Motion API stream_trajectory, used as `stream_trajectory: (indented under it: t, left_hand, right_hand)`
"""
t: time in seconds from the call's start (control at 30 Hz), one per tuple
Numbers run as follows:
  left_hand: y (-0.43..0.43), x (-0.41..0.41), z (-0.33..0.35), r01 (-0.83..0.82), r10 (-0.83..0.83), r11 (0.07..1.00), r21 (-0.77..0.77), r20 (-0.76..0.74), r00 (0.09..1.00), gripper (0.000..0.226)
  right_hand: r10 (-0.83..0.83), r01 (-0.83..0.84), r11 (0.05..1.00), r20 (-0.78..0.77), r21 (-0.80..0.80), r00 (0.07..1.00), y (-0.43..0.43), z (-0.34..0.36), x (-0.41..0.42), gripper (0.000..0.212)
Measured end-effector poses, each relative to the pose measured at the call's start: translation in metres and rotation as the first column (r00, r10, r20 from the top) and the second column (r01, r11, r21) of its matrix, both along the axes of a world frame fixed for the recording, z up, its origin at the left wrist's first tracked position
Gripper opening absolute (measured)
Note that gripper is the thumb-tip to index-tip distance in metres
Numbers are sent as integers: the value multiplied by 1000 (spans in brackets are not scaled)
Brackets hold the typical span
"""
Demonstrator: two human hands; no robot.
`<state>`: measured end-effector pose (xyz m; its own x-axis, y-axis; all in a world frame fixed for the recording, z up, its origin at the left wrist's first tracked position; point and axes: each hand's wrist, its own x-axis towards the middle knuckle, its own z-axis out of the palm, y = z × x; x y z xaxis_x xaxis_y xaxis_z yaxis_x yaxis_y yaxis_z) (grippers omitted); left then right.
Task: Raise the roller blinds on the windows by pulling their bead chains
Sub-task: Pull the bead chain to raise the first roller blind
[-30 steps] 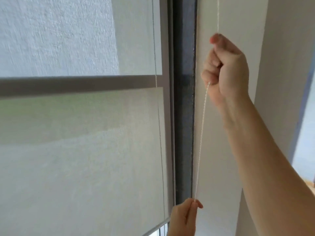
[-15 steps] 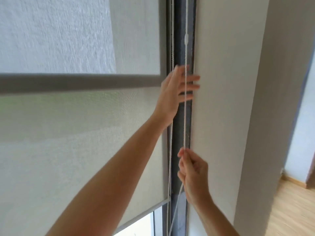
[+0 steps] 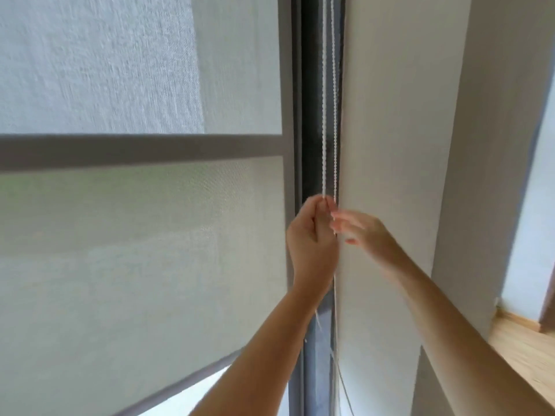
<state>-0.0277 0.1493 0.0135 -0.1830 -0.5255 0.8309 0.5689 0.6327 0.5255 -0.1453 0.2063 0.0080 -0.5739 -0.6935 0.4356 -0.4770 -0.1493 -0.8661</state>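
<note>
The white bead chain [image 3: 324, 115] hangs in two strands in front of the dark window frame [image 3: 309, 85]. My left hand [image 3: 312, 238] is closed in a fist around the left strand at mid height. Just to its right, my right hand [image 3: 365, 232] is blurred, with its fingers apart and next to the right strand [image 3: 334, 115], holding nothing. The grey translucent roller blind [image 3: 135, 265] covers most of the window. Its bottom bar [image 3: 180, 382] slants across the lower left, with bright glass showing beneath it.
A horizontal window bar [image 3: 141, 151] shows through the blind fabric. A white wall [image 3: 390, 130] stands right of the frame, then a corner and a wooden floor [image 3: 525, 355] at the lower right. The slack chain [image 3: 336, 340] hangs down between my forearms.
My left hand has come down from higher up and closed on the chain. My right hand has let go of the chain, opened, and risen beside the left hand.
</note>
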Motion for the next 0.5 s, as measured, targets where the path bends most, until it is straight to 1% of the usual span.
stream_trajectory:
  t: [0.03,0.07,0.13,0.17,0.2,0.23,0.27,0.33,0.37,0.43,0.5]
  left_hand:
    - [4,0,-21,-17,17,1000,10,46,999,34]
    - [8,-1,-43,-25,22,999,26,96,995,35]
    - [14,-2,-84,-19,6,998,65,195,981,39]
    - [16,-2,-103,-21,1,997,79,246,969,41]
    - [18,-2,-120,-23,-3,996,85,289,957,42]
    - [21,-1,-137,-17,-11,996,87,316,949,41]
    - [23,2,-152,-13,-18,996,88,334,942,39]
    - [21,9,-180,-39,4,996,80,393,920,34]
    - [15,11,-195,-60,28,996,60,436,900,32]
    - [-3,18,-219,-59,44,998,9,549,835,28]
    - [-24,26,-229,14,30,998,-59,689,724,28]
  right_hand:
    - [25,-22,993,27,-115,999,0,30,2,22]
    - [94,-82,972,41,-220,995,1,58,8,22]
    - [281,-240,889,51,-389,958,4,107,27,25]
    - [357,-293,839,58,-459,932,4,125,37,28]
    - [404,-310,796,74,-519,912,3,138,46,29]
    - [413,-288,773,104,-565,905,0,144,53,29]
    - [388,-237,771,140,-591,911,-3,144,58,27]
    - [252,-99,796,179,-597,951,-11,122,65,25]
    - [191,-49,797,174,-601,966,-13,104,68,27]
    - [142,-17,777,150,-629,978,-14,65,71,30]
    - [156,-20,770,158,-638,975,-15,31,71,32]
